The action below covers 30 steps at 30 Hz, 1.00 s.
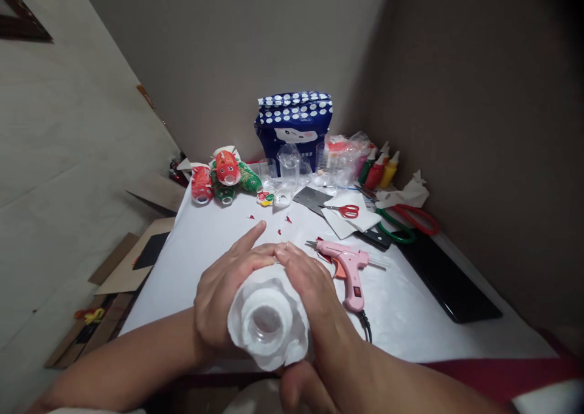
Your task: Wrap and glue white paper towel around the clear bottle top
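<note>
Both hands are wrapped around a clear plastic bottle (269,329) covered in white paper or cloth, its round open mouth facing me. My left hand (223,286) presses on its left side and top, with one finger sticking out. Along the right side curves my right hand (314,292), its thumb underneath near the cover's lower edge. The wrap stands out in loose folds around the opening. Just right of my right hand, a pink hot glue gun (349,265) lies on the white-covered table. Small red scraps (288,219) lie beyond my fingertips.
Red and green painted fish-like figures (227,169) stand at the back left. A blue bag (294,128) rises behind clear plastic cups (289,164). Red-handled scissors (347,210), larger scissors (413,219), paint bottles (375,171) and a black tray-like slab (449,277) occupy the right.
</note>
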Available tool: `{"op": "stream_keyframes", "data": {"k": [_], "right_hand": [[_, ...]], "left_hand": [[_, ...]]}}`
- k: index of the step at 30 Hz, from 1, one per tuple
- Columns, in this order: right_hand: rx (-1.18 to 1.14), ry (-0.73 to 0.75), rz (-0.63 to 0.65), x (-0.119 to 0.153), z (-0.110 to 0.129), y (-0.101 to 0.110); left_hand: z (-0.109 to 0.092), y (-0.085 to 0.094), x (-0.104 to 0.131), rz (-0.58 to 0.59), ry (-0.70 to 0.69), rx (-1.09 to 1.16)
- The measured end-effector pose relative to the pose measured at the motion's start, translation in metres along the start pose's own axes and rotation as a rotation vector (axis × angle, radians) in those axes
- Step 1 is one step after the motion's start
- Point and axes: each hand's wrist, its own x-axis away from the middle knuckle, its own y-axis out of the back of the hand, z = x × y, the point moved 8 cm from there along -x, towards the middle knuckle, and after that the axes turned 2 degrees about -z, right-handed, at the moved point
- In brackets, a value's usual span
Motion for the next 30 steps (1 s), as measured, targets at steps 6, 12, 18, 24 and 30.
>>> {"op": "stream_keyframes", "data": {"k": [6,12,18,24,30], "right_hand": [[0.026,-0.022,0.028,-0.001,0.004,0.0],[0.021,-0.033,0.026,-0.003,0.007,0.002],[0.042,-0.055,0.073,-0.003,0.006,0.0],[-0.089,-0.066,0.049,-0.006,0.0,0.014],[-0.22,-0.171,0.232,-0.018,-0.011,0.019]], "left_hand": [[-0.007,0.001,0.003,-0.018,-0.087,0.04],[-0.017,-0.001,0.005,-0.083,-0.163,-0.009],[-0.022,-0.003,0.003,-0.084,-0.206,-0.086],[-0.047,-0.002,-0.004,-0.029,-0.423,-0.128],[-0.054,-0.007,-0.005,0.065,-0.496,-0.233]]}}
